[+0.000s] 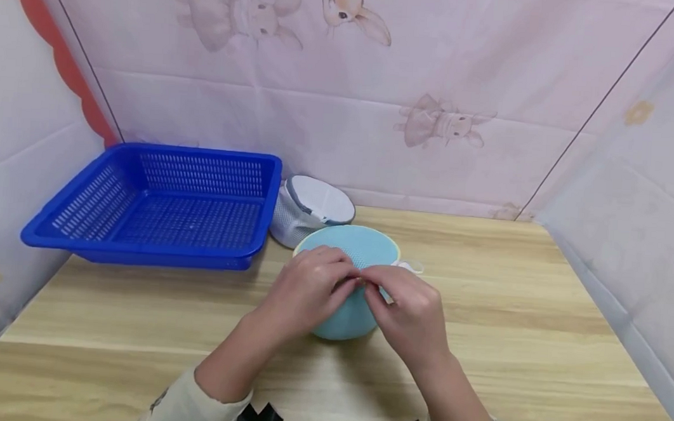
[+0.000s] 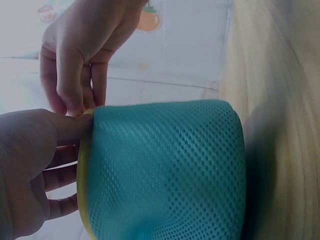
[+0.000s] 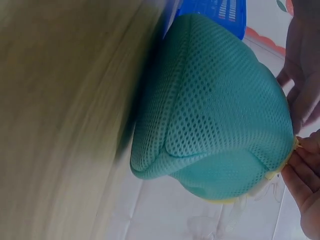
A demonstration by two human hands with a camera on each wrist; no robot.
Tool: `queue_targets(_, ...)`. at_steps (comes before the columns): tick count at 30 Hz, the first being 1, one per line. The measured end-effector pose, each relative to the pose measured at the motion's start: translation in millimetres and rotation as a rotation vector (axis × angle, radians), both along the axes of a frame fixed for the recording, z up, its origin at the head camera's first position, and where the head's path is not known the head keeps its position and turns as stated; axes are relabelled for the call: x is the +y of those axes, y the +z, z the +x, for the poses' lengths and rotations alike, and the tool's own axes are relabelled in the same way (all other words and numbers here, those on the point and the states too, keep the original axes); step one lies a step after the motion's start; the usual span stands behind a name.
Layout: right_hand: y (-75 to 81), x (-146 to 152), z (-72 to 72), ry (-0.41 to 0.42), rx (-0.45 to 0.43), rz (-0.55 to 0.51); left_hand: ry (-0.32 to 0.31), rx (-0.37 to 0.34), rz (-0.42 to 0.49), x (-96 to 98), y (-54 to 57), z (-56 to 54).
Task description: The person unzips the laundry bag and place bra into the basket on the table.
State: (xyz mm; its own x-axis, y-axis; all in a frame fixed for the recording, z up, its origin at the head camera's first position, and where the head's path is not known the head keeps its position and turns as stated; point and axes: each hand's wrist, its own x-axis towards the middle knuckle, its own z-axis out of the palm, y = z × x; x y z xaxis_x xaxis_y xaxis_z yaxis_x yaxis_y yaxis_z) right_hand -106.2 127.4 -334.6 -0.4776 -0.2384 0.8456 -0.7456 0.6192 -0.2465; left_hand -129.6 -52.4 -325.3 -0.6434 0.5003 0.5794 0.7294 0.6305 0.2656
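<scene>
The left hand (image 1: pixel 312 289) and right hand (image 1: pixel 412 306) meet fingertip to fingertip, each pinching the yellow trim (image 2: pixel 83 185) of a turquoise drum-shaped mesh bag (image 1: pixel 345 324). The honeycomb-textured bag, its wall dented, stands beneath both hands on the pale wood-grained bench (image 1: pixel 537 323), long axis roughly vertical, trimmed rim upward. Beyond the left hand sits a white mesh bag with grey trim (image 1: pixel 326 200); farther left, a blue slotted plastic basket (image 1: pixel 157 258).
</scene>
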Motion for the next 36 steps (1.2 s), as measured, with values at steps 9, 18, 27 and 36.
queue_targets(9, 0.2, 6.7, -3.9, -0.021, -0.023, 0.021, 0.008, -0.025, -0.026, -0.3, 4.0, 2.2)
queue_targets(18, -1.5, 15.0, -6.4, -0.095, -0.053, -0.007, 0.010, -0.030, -0.030, -2.3, 3.8, 1.8)
queue_targets(27, -1.8, -0.8, -0.5, 0.029, -0.044, 0.003, 0.016, -0.017, -0.007, 1.5, 1.8, 3.6)
queue_targets(36, -3.1, 7.0, -6.4, 0.006, -0.058, -0.007, 0.019, 0.016, -0.031, 3.4, 1.0, 2.0)
